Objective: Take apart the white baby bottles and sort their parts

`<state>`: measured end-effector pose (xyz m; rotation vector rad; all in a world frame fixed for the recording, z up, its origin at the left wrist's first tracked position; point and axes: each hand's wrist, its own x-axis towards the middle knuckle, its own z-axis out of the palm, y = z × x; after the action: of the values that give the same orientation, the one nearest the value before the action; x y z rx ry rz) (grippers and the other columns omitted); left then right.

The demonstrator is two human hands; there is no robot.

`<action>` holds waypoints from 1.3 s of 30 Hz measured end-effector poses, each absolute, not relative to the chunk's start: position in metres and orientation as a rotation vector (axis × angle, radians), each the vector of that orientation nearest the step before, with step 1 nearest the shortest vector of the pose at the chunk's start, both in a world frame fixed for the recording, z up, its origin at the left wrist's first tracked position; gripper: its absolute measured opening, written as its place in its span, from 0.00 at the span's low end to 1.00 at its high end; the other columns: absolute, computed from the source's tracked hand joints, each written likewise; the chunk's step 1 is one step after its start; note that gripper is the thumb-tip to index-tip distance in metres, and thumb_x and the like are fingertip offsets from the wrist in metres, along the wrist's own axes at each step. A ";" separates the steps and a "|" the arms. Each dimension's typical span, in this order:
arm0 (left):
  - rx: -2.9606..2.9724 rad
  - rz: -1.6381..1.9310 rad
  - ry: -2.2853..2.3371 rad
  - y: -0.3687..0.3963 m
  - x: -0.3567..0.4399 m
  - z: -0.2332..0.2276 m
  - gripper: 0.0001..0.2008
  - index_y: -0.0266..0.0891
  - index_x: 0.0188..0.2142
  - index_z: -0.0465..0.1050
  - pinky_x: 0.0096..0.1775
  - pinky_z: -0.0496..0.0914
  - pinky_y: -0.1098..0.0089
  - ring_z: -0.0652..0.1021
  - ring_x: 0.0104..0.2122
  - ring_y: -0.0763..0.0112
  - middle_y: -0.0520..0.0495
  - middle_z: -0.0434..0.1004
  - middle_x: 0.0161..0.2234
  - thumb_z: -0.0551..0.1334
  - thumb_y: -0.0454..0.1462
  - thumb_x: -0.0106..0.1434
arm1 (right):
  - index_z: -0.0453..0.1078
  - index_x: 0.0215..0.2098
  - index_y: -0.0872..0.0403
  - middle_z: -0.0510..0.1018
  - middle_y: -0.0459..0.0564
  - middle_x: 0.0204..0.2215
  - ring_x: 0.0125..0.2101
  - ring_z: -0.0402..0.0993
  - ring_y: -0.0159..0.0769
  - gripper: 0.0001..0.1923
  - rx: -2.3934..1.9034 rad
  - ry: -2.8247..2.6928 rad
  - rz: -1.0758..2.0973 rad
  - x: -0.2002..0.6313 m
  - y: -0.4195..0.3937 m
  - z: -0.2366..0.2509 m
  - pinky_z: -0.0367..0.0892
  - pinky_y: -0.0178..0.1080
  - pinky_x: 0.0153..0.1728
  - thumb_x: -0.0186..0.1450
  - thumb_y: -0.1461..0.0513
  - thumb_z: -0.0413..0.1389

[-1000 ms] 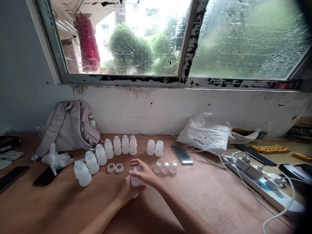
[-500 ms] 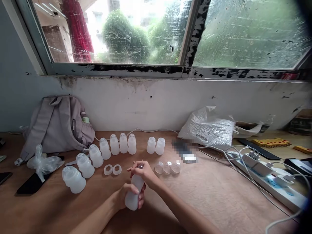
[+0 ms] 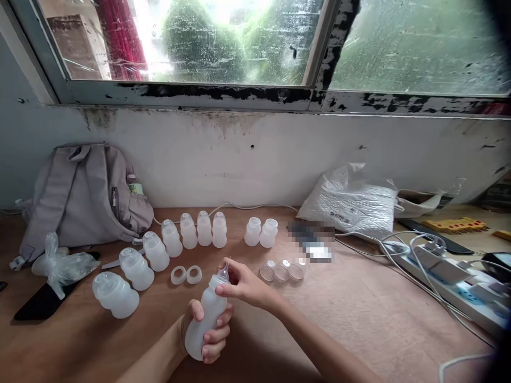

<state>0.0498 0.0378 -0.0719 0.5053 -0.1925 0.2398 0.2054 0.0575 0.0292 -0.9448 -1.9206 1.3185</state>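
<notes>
My left hand [image 3: 213,338] is wrapped around a frosted white baby bottle [image 3: 198,327], which leans with its neck up and to the right. At the bottle's mouth, a clear bottle nipple [image 3: 223,274] stands with its tip upward. My right hand [image 3: 245,284] grips around this nipple, its thumb close to the bottle neck and its fingers partly hidden behind. Two white collar rings [image 3: 194,274] lie flat just beyond my hands. Right of them are several clear domed caps [image 3: 281,270]. Two open bottles [image 3: 253,232] stand further back.
Several capped bottles [image 3: 136,269] curve along the left side and back of the wooden table [image 3: 351,314]. A grey backpack [image 3: 88,197], a tied plastic bag [image 3: 66,263] and a silvery parcel [image 3: 351,205] lie behind. At right, cables run from a power strip [image 3: 459,292].
My left hand has shifted left with the bottle, which leans more to the right. My right fingers have moved so the clear nipple and bottle neck show. The camera view has tipped downward.
</notes>
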 end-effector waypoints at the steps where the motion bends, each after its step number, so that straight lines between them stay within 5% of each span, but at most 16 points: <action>1: 0.490 0.225 -0.332 0.040 0.051 -0.068 0.12 0.39 0.28 0.63 0.18 0.65 0.71 0.68 0.13 0.73 0.53 0.62 0.14 0.59 0.43 0.45 | 0.61 0.29 0.54 0.57 0.39 0.21 0.22 0.51 0.25 0.17 -0.925 -1.954 1.331 0.209 0.060 0.029 0.51 0.30 0.22 0.50 0.52 0.60; 7: 0.514 0.145 -0.506 0.044 0.047 -0.058 0.14 0.37 0.32 0.66 0.15 0.65 0.72 0.69 0.12 0.71 0.51 0.66 0.15 0.60 0.40 0.44 | 0.63 0.32 0.54 0.57 0.39 0.20 0.21 0.52 0.25 0.15 -0.948 -2.023 1.293 0.229 0.072 0.041 0.51 0.30 0.21 0.54 0.53 0.57; 12: 0.516 0.188 -0.276 0.042 0.038 -0.067 0.16 0.37 0.32 0.63 0.17 0.64 0.72 0.69 0.13 0.72 0.53 0.65 0.15 0.58 0.45 0.47 | 0.60 0.30 0.55 0.58 0.39 0.17 0.16 0.52 0.23 0.18 -0.869 -1.821 1.486 0.223 0.062 0.054 0.50 0.30 0.17 0.62 0.49 0.43; 20: 0.526 0.181 -0.147 0.039 0.039 -0.051 0.17 0.34 0.34 0.65 0.16 0.66 0.72 0.72 0.16 0.70 0.52 0.68 0.17 0.58 0.43 0.47 | 0.54 0.18 0.55 0.53 0.38 0.15 0.18 0.47 0.23 0.22 -1.106 -1.975 1.166 0.218 0.054 0.056 0.44 0.30 0.17 0.57 0.47 0.51; 31: 0.559 0.258 -0.104 0.038 0.041 -0.046 0.22 0.34 0.39 0.64 0.18 0.67 0.72 0.72 0.17 0.71 0.52 0.68 0.19 0.58 0.49 0.50 | 0.61 0.29 0.55 0.68 0.44 0.23 0.21 0.63 0.27 0.14 -1.001 -1.989 1.296 0.239 0.062 0.071 0.60 0.31 0.20 0.59 0.52 0.51; 39: 0.597 0.531 0.160 0.036 0.048 -0.030 0.25 0.35 0.45 0.62 0.34 0.67 0.63 0.73 0.32 0.64 0.45 0.69 0.34 0.57 0.34 0.45 | 0.64 0.25 0.55 0.69 0.46 0.23 0.24 0.64 0.30 0.04 -1.569 -2.378 0.601 0.256 0.058 0.079 0.55 0.31 0.22 0.57 0.66 0.51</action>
<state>0.0480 0.0361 -0.0300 0.5968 0.1604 0.5314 0.2563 0.0578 0.0785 -1.5695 -2.3781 0.6008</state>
